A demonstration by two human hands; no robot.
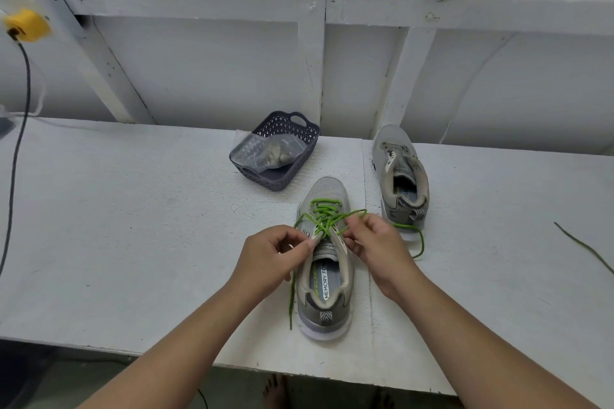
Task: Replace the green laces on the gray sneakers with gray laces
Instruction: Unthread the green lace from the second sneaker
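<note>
Nearest me, both hands work the near sneaker on the tabletop: left hand pinching the eyelet edge, right hand pinching the green lace. Yanking could snag it in the eyelets. Farther off sit the unlaced sneaker and the basket holding bagged gray laces.

Both bare forearms reach toward twelve o'clock, the left hand and right hand close together, fingers curled and pinching.
</note>
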